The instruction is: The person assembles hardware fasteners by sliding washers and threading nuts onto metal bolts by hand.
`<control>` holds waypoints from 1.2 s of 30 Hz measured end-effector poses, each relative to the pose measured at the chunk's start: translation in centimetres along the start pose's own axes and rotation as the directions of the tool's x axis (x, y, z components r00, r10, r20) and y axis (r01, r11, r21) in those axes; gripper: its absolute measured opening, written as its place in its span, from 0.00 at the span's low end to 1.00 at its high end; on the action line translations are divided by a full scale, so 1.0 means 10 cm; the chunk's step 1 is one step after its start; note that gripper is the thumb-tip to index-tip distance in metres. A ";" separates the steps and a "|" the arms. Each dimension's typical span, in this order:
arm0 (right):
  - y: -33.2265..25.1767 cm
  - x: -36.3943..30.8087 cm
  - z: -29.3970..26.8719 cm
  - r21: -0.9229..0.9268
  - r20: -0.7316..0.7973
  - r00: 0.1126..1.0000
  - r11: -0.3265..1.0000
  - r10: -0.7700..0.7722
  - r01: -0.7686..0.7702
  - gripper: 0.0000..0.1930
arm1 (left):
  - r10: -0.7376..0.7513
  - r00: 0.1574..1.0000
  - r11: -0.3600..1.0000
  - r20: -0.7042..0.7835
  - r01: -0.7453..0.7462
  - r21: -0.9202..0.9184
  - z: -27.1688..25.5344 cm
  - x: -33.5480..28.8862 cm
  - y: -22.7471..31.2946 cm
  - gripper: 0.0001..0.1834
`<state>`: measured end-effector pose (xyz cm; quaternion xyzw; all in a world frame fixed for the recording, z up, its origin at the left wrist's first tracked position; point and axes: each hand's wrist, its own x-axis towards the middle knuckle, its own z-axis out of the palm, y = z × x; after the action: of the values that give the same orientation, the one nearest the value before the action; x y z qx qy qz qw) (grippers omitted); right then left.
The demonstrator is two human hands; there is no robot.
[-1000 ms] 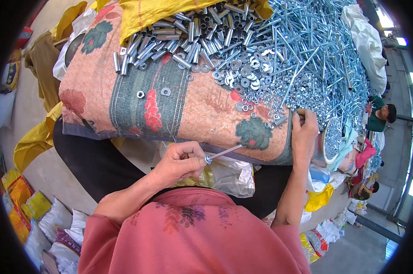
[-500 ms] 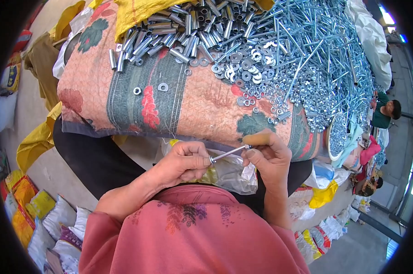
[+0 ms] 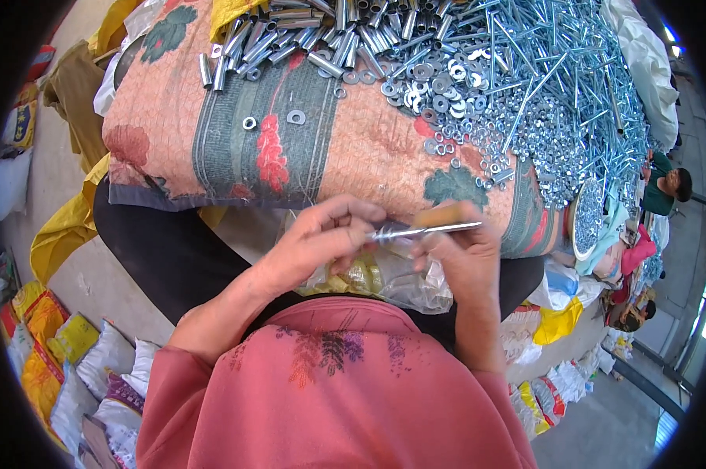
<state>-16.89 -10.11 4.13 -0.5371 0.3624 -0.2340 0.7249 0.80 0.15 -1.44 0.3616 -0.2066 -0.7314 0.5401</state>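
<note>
Above my lap, a thin silvery metal bolt [image 3: 427, 230] lies nearly level between my hands, partly smeared by motion. My left hand [image 3: 329, 234] is closed on its left end, thumb and fingers pinching round it. At the other side my right hand [image 3: 464, 246] has thumb and index finger about the rod, whose tip sticks out past them. A tan cover sits on that index finger; the hand is blurred. Close ahead on the patterned quilt [image 3: 368, 172] lie a loose nut [image 3: 249, 123] and a flat washer [image 3: 296, 116].
Metal sleeves [image 3: 321, 39] are heaped at the back, beside washers [image 3: 446, 86], small nuts [image 3: 540, 141] and a large pile of long bolts [image 3: 571, 62]. A bowl of small parts [image 3: 587, 223] stands at right. Filled sacks [image 3: 107, 356] lie at left; another person [image 3: 665, 184] is far right.
Both hands have come up slightly toward the quilt and closer together. The bolt now lies flatter, and its right tip extends beyond my right fingers instead of ending at them.
</note>
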 end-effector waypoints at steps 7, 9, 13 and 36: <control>0.11 0.01 0.18 -0.018 0.059 0.997 0.999 0.052 -0.051 0.12 | -0.049 0.988 0.983 0.147 0.074 -0.165 0.10 -0.06 -0.17 0.22; 0.16 0.07 0.11 -0.095 0.114 0.992 0.993 -0.062 0.073 0.12 | -0.103 0.987 0.989 0.125 0.115 -0.093 0.08 -0.09 -0.01 0.19; 0.17 0.02 -0.03 -0.264 0.157 0.985 0.957 -0.078 0.118 0.12 | 0.046 0.997 0.988 0.056 -0.037 -0.153 -0.06 -0.10 0.05 0.18; 0.11 0.03 -0.04 -0.132 0.142 0.990 0.991 0.008 0.011 0.14 | -0.099 0.984 0.974 0.148 0.126 -0.188 -0.01 -0.06 0.01 0.16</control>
<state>-17.10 -10.23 2.97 -0.5995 0.3239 -0.1711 0.7116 0.99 0.73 -1.24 0.2663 -0.1492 -0.8009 0.5152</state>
